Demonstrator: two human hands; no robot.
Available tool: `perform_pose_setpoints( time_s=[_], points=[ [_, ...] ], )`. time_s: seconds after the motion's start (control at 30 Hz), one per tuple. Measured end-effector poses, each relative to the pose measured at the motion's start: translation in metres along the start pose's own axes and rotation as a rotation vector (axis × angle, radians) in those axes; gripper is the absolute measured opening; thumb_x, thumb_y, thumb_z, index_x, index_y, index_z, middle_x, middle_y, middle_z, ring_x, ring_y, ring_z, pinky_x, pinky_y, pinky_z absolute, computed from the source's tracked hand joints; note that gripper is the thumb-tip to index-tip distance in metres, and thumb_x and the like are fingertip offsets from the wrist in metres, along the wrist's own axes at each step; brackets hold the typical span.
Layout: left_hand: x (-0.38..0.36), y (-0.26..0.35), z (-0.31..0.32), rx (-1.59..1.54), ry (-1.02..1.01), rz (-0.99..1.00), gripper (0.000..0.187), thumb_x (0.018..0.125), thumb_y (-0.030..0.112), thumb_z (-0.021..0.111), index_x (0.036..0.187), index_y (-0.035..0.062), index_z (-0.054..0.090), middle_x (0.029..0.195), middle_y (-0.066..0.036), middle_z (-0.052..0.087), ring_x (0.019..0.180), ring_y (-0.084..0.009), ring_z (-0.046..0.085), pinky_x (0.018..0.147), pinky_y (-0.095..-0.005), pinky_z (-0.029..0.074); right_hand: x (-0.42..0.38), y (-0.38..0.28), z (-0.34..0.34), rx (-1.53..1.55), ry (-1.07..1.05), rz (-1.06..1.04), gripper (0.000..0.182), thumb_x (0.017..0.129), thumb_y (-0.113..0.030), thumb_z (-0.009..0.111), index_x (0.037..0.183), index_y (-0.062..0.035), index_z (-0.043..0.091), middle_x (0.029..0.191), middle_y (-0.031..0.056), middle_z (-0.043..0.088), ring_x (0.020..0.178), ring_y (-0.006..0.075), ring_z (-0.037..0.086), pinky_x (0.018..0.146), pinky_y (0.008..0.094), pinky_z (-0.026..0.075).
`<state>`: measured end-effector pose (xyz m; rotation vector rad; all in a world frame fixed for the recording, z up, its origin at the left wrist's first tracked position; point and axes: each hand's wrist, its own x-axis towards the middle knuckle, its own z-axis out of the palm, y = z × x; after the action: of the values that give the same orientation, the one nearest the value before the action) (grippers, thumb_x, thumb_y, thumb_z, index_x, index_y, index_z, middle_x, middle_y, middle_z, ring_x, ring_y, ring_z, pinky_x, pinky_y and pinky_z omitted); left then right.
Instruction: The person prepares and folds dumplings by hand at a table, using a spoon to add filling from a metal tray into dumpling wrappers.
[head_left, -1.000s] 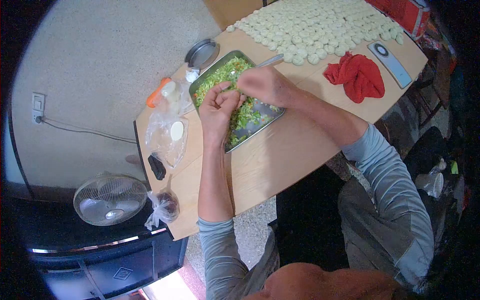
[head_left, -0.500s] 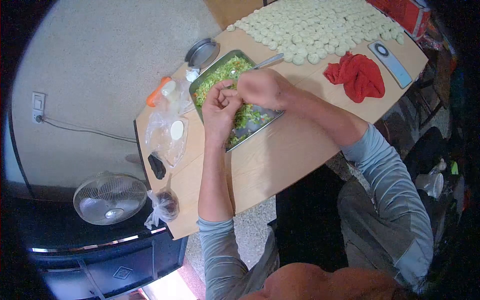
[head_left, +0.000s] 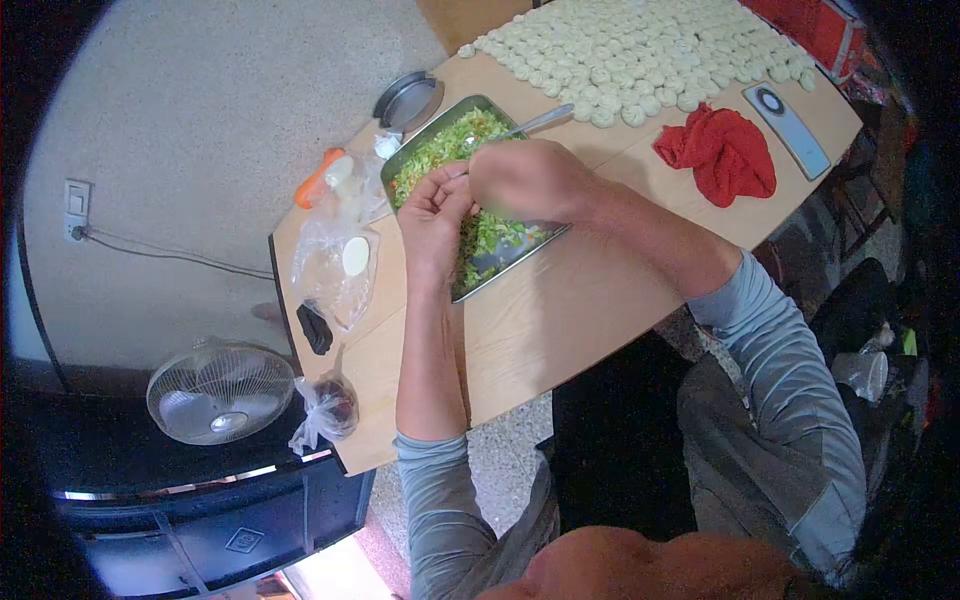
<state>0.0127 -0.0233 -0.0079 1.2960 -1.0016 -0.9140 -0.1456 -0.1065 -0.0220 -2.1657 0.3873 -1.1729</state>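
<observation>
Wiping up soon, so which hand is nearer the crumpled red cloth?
Right. Your right hand is left of the red cloth; your left hand is farther left, beyond the right one.

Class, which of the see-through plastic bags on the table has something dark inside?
The bag at the table corner nearest the fan. Dark contents fill it, while the plastic nearer the tray shows a white oval.

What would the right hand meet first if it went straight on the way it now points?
Most likely the left hand: its fingers lie just ahead of the right hand, over the metal tray. Depth is unclear, so they may already touch or sit at different heights.
</observation>
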Motion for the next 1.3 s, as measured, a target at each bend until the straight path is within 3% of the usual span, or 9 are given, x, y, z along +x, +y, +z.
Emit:
perform_pose_setpoints(
  time_s=[0.07,0.27,0.37,0.67,0.77,0.9,1.1,1.23,1.3],
  points=[
    [0.0,-0.002,0.0,-0.018,0.026,0.005,0.023,0.089,0.002,0.067,0.111,-0.0028,0.063,0.09,-0.007,0.071,0.077,-0.0102,0.065,0.068,-0.0212,0.05,0.002,0.011,0.003,-0.064,0.079,-0.135,0.011,0.082,-0.004,0.063,0.093,-0.0039,0.062,0.072,0.0083,0.058,0.062,0.0205,0.058,0.058,0.0341,0.045],
    [0.0,-0.002,-0.001,-0.096,0.034,0.002,0.023,0.089,0.001,0.067,0.111,-0.0037,0.063,0.091,-0.009,0.071,0.077,-0.0111,0.066,0.069,-0.0213,0.052,0.002,0.003,-0.001,-0.082,0.005,-0.03,0.014,0.082,-0.006,0.068,0.094,-0.0027,0.062,0.081,0.0109,0.061,0.072,0.0256,0.063,0.063,0.0361,0.048],
    [0.0,-0.003,-0.001,-0.077,0.004,0.013,0.024,0.09,0.004,0.067,0.112,-0.0039,0.063,0.092,-0.009,0.071,0.079,-0.0111,0.066,0.07,-0.021,0.051,0.001,0.013,0.004,-0.085,0.05,-0.078,0.016,0.08,-0.006,0.07,0.093,-0.0025,0.061,0.081,0.0106,0.06,0.072,0.025,0.063,0.064,0.0362,0.048],
    [-0.002,0.0,0.003,-0.023,-0.006,0.007,0.025,0.089,-0.001,0.067,0.112,-0.0056,0.061,0.088,-0.009,0.071,0.074,-0.0102,0.064,0.068,-0.0211,0.051,0.0,0.011,-0.001,-0.094,-0.034,-0.031,0.011,0.084,-0.006,0.064,0.09,-0.0023,0.056,0.08,0.0128,0.059,0.079,0.0298,0.062,0.069,0.0392,0.048],
    [-0.001,-0.003,0.0,-0.007,-0.044,0.017,0.025,0.089,-0.001,0.066,0.113,-0.0063,0.061,0.086,-0.008,0.07,0.073,-0.0095,0.062,0.068,-0.0212,0.051,0.001,0.012,-0.003,-0.062,-0.088,-0.029,0.009,0.085,-0.005,0.063,0.09,-0.0022,0.055,0.078,0.0132,0.058,0.074,0.03,0.06,0.066,0.0397,0.047],
    [-0.002,-0.002,-0.002,0.021,-0.042,0.035,0.025,0.089,0.001,0.065,0.113,-0.0065,0.062,0.085,-0.006,0.069,0.073,-0.0079,0.061,0.068,-0.0213,0.05,0.001,0.017,-0.002,0.101,-0.123,0.052,0.007,0.091,-0.007,0.06,0.091,-0.0024,0.056,0.073,0.0069,0.056,0.065,0.0191,0.057,0.06,0.0335,0.045],
    [-0.001,0.006,-0.023,0.413,0.205,0.189,0.015,0.089,0.006,0.067,0.101,-0.0022,0.071,0.085,-0.003,0.069,0.073,-0.0055,0.059,0.068,-0.021,0.048,0.004,0.015,-0.005,0.312,-0.063,0.261,0.013,0.099,-0.014,0.055,0.093,-0.0022,0.057,0.07,-0.0008,0.054,0.064,0.0048,0.05,0.057,0.0237,0.042],
    [-0.013,0.022,-0.025,0.866,-0.053,0.467,0.012,0.08,0.004,0.073,0.092,0.0049,0.075,0.086,-0.008,0.068,0.077,-0.0176,0.064,0.071,-0.0289,0.05,0.004,0.017,-0.005,0.315,-0.067,0.314,0.014,0.099,-0.014,0.055,0.098,-0.0006,0.06,0.069,-0.0006,0.055,0.064,0.0048,0.051,0.058,0.0234,0.043],
    [-0.018,0.022,-0.018,0.92,-0.13,0.421,0.012,0.076,0.004,0.074,0.089,0.0067,0.075,0.086,-0.009,0.066,0.08,-0.0225,0.064,0.072,-0.032,0.051,0.004,0.02,-0.004,0.261,-0.038,0.296,0.015,0.098,-0.014,0.056,0.099,0.0006,0.061,0.07,0.0001,0.057,0.066,0.0053,0.053,0.059,0.024,0.045]
  ],
)
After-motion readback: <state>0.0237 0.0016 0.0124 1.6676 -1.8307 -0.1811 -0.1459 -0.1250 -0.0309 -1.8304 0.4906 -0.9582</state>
